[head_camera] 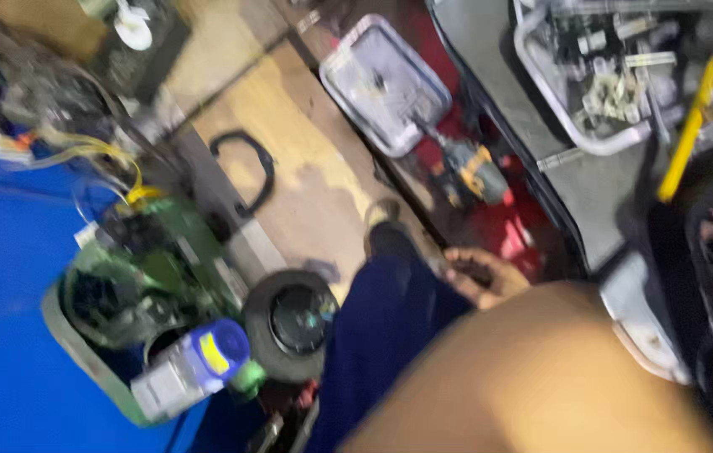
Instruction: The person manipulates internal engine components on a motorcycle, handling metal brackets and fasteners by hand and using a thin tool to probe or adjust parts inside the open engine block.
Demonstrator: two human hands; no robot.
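Bare forearm (pixel 541 369) fills the foreground; at its twelve o'clock, the right hand (pixel 482 277) is curled around something small and dark, likely light; clamped or not cannot be told.

Single head view, tilted steeply down (blurred), close over own leg, workshop floor (pixel 306 176).

A hand (pixel 482 277) hangs beside the knee, a drill (pixel 469 172) on the floor beyond it, a tray (pixel 383 82) behind the drill
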